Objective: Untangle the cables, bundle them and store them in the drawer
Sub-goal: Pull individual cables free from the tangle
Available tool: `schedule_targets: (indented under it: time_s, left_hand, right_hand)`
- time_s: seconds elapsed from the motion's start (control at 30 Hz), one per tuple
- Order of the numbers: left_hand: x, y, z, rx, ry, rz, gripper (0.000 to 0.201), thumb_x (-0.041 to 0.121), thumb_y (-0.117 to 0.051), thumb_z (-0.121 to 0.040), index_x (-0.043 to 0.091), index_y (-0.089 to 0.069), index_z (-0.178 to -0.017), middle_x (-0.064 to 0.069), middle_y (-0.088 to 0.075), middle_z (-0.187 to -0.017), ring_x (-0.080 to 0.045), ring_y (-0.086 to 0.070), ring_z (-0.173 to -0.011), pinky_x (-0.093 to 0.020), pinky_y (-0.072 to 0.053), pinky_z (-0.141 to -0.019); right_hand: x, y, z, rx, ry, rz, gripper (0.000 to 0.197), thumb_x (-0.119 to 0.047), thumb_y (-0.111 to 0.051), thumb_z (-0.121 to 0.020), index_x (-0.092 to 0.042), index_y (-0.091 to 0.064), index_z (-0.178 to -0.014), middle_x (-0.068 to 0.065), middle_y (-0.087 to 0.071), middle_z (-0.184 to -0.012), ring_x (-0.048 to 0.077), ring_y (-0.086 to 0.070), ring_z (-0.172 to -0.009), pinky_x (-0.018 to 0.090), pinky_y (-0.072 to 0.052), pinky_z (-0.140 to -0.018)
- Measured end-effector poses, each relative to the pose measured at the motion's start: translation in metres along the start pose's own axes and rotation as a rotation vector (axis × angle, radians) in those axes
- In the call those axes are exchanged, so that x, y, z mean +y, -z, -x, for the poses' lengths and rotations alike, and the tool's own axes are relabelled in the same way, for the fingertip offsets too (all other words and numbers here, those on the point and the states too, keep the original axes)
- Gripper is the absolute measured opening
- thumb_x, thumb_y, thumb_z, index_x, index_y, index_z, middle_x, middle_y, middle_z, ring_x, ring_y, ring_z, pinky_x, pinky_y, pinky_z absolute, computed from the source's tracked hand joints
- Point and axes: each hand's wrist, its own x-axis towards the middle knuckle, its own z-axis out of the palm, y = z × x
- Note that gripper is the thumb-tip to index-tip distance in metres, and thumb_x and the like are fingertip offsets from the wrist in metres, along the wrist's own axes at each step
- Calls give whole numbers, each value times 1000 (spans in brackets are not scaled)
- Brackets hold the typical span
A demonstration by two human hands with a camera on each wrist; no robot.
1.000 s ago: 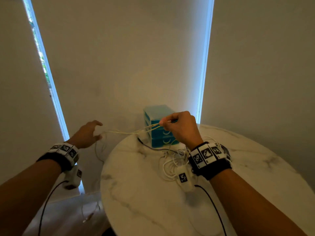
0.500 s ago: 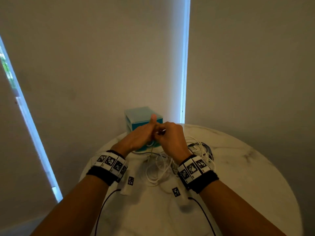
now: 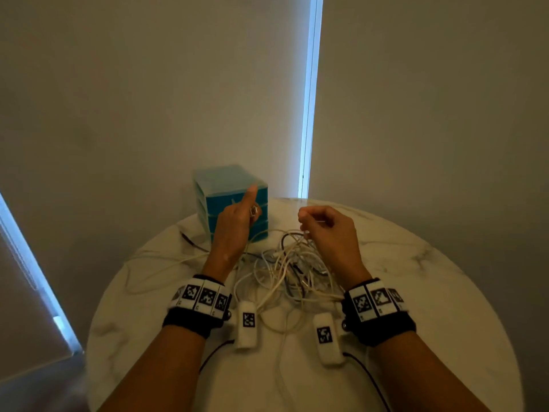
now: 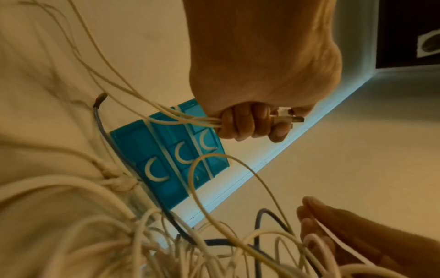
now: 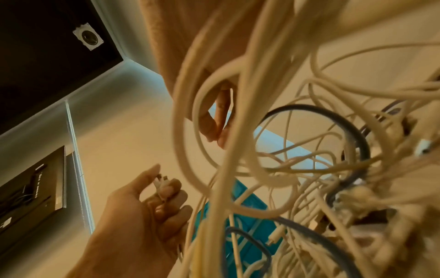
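Left wrist: fingers (image 4: 247,123) clasp cables (image 4: 166,112).

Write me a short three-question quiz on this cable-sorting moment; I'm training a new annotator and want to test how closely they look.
1. True or false: the left hand grips several thin white cable strands with a plug end sticking out past its fingers.
2. Which colour is the drawer unit at the far edge of the marble table? A) red B) blue C) black
3. Fill in: the right hand pinches a thin white strand above the ____ of cables.

Key: 1 true; 2 B; 3 tangle
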Motion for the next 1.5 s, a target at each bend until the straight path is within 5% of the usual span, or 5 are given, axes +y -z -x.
schedule_targets:
  time_s: [0.37,0.8,0.93,1.3,1.5]
  left_hand:
    - [-16,14,4,-47,125,-97,47,42,-49,-107,14,-57,-70,6,-52,-56,-6,-43,-48,-38,-34,-65]
    - [-19,26,11,-296,57,-326,49,72,-68,-91,26,-86,-88,13,-81,-100,-6,-73,-101,-36,-56,-98]
    - [-12,22,13,-126,-47,-60,35,49,-80,-91,15,-77,-86,5,-79,-85,-2,-71,-81,-21,-55,-76]
    - [4,25,10,283,-126,274,30,42,-86,-89,15,-80,-99,2,-82,-100,-18,-78,-99,-35,-65,-86]
    - [3,13,18,-162,-68,31,26,47,-82,-88,24,-82,-100,13,-81,-101,0,-74,-98,-10,-54,-77]
  right_hand:
    - [1,11,16,-344,-46,246,22,-43,-85,-90,-30,-82,-107,-14,-82,-94,0,-77,-89,21,-61,-82]
    - [0,15,13,-73,-35,114,6,-22,-76,-94,-26,-80,-96,-6,-80,-93,14,-76,-94,52,-62,-97]
    - [-6,16,14,79,191,171,7,-34,-78,-97,-38,-75,-100,-23,-68,-115,2,-61,-118,43,-57,-99]
    - [-10,18,13,-165,183,350,8,-40,-80,-94,-35,-82,-100,-19,-78,-95,2,-69,-96,28,-53,-84]
    - [-37,23,17,79,198,-39,14,-30,-81,-96,-24,-84,-109,-10,-82,-98,7,-76,-95,19,-59,-74]
